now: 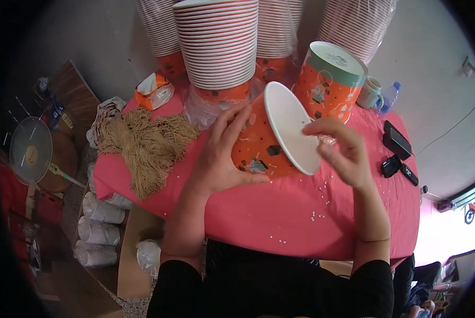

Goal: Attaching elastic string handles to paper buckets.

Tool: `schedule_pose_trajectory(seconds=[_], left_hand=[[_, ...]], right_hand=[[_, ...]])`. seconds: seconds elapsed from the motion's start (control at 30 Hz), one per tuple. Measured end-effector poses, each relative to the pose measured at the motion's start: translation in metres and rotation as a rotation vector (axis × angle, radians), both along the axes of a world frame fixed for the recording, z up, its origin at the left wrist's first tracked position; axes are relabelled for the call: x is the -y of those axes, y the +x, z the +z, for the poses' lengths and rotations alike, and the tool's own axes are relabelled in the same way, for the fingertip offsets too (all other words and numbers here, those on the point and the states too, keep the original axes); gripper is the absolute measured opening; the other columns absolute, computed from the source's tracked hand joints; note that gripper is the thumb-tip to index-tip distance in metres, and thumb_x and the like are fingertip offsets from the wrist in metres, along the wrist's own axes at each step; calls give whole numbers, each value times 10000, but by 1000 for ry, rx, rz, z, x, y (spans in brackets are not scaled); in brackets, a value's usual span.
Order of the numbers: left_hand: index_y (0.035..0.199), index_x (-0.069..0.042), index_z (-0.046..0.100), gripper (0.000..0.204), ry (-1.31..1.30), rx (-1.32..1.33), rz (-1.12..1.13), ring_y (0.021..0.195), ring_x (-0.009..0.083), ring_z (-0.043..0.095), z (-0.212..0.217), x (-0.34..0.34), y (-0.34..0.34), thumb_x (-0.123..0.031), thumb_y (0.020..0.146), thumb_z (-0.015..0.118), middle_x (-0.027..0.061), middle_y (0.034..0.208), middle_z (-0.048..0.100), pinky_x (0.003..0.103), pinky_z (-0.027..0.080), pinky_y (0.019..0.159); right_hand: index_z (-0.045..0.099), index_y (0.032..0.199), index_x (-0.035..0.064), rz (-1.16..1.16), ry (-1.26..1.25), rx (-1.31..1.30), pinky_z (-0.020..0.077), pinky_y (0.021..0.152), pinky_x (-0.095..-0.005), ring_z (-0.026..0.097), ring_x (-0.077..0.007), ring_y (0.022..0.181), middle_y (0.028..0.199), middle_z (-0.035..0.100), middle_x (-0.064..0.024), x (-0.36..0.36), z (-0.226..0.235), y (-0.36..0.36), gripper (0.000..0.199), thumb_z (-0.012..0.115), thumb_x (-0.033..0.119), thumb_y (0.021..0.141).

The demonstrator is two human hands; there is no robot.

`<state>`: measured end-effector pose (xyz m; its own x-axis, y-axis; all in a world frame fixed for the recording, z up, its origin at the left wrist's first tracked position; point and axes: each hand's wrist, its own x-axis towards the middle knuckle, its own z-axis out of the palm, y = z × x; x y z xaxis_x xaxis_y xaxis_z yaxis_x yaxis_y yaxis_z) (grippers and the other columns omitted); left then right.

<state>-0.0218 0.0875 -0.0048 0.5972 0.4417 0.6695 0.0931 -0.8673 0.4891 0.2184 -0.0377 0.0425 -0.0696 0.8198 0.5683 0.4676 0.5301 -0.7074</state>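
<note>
In front of me, above the table, my left hand point(221, 151) grips an orange paper bucket point(256, 143). Its wide white opening tilts toward the right, and small printed pictures cover its outside. My left fingers and thumb spread around the outer wall. By the opening hovers my right hand point(343, 151), its fingers curved and the thumb apart from them. The index fingertip overlaps the white inside; whether it touches is unclear. Behind stands an upside-down orange bucket with a green band point(330, 79). To the left lies a heap of beige cords point(147, 143).
Tall bucket stacks point(216, 45) line the back, some wrapped in plastic. A tissue pack point(154, 91), a mug point(370, 93), a bottle point(390, 98) and a black case point(396, 140) sit around the pink-covered table point(280, 222). Several white dots lie scattered on it. A fan point(31, 151) stands left.
</note>
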Motion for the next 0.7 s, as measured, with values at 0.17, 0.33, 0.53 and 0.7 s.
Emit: schedule_pose_trajectory(seconds=[0.17, 0.33, 0.53, 0.7], left_hand=[[1503, -148, 316, 1252, 119, -117, 154, 1304, 360, 395, -2, 13, 4, -443, 452, 928, 158, 1423, 374, 503, 351, 1071], [1499, -154, 328, 1248, 172, -98, 184, 1281, 352, 410, -6, 12, 6, -466, 445, 919, 171, 1403, 387, 506, 349, 1046], [1498, -151, 325, 1242, 184, -78, 192, 1285, 356, 402, -8, 15, 9, -478, 455, 913, 175, 1397, 391, 512, 343, 1046], [1501, -174, 324, 1225, 228, -50, 224, 1291, 352, 393, -13, 18, 10, -483, 470, 910, 168, 1401, 375, 510, 342, 1042]], right_hand=[[561, 1261, -44, 247, -415, -297, 502, 920, -287, 617, -134, 1024, 1132, 649, -75, -6, -14, -20, 362, 625, 8, 908], [556, 1245, -36, 364, -509, -544, 515, 938, -288, 624, -127, 1020, 1136, 639, -69, -8, -22, -20, 345, 585, -70, 903], [542, 1192, -14, 385, -492, -612, 515, 945, -287, 598, -109, 1039, 1129, 601, -36, -9, -22, -21, 335, 578, -115, 874], [531, 1141, 7, 379, -466, -591, 497, 945, -273, 567, -99, 1046, 1097, 567, -5, -9, -18, -25, 327, 572, -131, 847]])
